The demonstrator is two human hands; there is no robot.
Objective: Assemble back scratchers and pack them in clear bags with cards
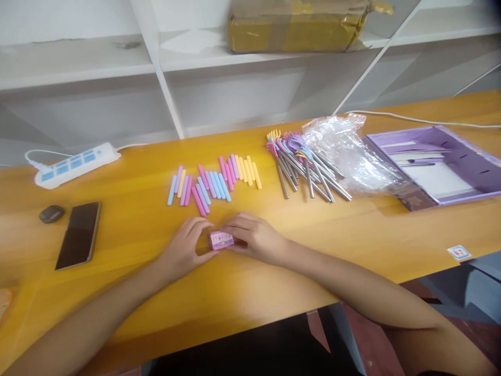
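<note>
A small pink printed box (221, 241) is between my two hands, over the near part of the table. My left hand (183, 244) curls around its left side, with the thumb at the lower edge and the fingers near the top. From the other side my right hand (258, 239) grips the box between thumb and fingers. Just beyond them lie several pastel sticks (216, 186) in pink, purple, blue and yellow, in loose rows. Further right is a pile of metal-handled sticks with coloured hand-shaped heads (309, 162).
Clear plastic bags (352, 154) lie beside a purple open box (469, 196). On the left are a phone (78, 235), a black mouse-like object (51, 213) and a white power strip (78, 164). A taped carton (297, 28) sits on the shelf behind.
</note>
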